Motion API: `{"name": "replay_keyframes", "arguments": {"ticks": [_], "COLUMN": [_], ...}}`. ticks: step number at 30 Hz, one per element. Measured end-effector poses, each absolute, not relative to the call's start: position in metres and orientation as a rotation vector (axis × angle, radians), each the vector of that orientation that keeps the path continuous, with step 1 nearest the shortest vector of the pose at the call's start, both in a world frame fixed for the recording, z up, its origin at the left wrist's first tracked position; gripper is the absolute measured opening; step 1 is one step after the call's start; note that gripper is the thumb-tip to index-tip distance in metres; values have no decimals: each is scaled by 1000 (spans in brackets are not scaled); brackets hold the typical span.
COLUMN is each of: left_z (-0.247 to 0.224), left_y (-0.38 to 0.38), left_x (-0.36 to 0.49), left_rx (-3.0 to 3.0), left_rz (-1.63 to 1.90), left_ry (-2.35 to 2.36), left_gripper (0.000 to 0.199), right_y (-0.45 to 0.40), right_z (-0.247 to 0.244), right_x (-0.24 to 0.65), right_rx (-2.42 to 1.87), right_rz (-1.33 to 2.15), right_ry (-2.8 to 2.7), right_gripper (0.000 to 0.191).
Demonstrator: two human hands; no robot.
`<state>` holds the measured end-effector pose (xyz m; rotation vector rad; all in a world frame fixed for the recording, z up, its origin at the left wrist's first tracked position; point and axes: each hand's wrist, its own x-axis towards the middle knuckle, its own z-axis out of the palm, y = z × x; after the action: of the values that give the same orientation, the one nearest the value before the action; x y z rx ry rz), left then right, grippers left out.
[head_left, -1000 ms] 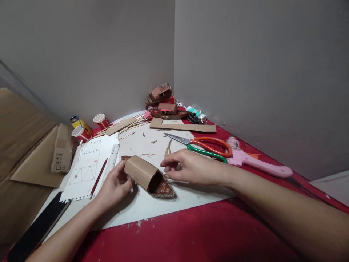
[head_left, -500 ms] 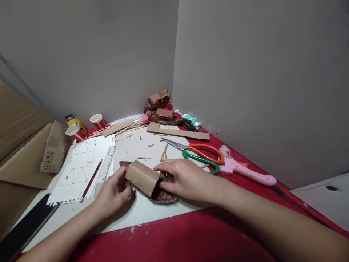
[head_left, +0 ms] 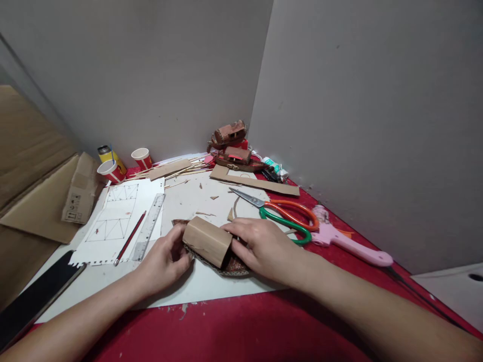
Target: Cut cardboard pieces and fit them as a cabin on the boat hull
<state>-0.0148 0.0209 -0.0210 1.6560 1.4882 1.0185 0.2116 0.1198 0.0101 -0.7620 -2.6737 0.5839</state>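
A small cardboard model boat (head_left: 237, 267) rests on the white board, its hull reddish brown with a corrugated rim. Over its middle sits a bent piece of plain cardboard (head_left: 207, 240), curved like a roof. My left hand (head_left: 164, 264) is closed at the boat's left end, thumb and fingers against the hull and the roof's edge. From the right, my right hand (head_left: 266, 249) pinches the right edge of the bent cardboard, with its fingertips partly hidden behind it. The hull's far side is mostly covered.
Scissors (head_left: 279, 213) and a pink glue gun (head_left: 350, 246) lie to the right. Two finished model boats (head_left: 239, 158) stand at the back. On the left are a drawing (head_left: 116, 211), a ruler (head_left: 149, 229), a pencil (head_left: 130, 237), a phone (head_left: 41, 296), paper cups (head_left: 141, 159) and cardboard boxes (head_left: 81, 193).
The whole view has shifted slightly, so things appear further right and a little higher. Both hands stay at the boat; the right fingers sit closer against the roof's edge.
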Motion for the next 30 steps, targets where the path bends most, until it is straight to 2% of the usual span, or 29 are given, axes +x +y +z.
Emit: {"name": "replay_keyframes", "arguments": {"ticks": [7,13,17,20,23,27,30], "left_z": [-21,-22,-20,-15,-9,-3,4], "left_y": [21,23,23,26,31,41,45], "left_x": [-18,-18,-18,-24,-37,-59,-72], "left_rx": [1748,1804,1746,1712,1691,1597,1478], "left_rz": [930,988,981,1024,1098,1167,1139], "left_ry": [1543,1522,1517,1549,1665,1794,1810], "left_gripper": [30,32,28,27,27,23,25], "right_y": [123,129,141,153,162,167,169], "right_z": [5,16,24,24,20,16,15], "right_x": [214,219,222,222,222,222,221], "right_rx": [-707,-698,-854,-1002,-974,-858,-807], "right_rz": [584,769,1099,1375,1614,1920,2007], "right_ry": [-2533,-2324,-2118,-1929,-1682,-1478,-1450], "right_gripper": [25,24,12,25,32,29,27]}}
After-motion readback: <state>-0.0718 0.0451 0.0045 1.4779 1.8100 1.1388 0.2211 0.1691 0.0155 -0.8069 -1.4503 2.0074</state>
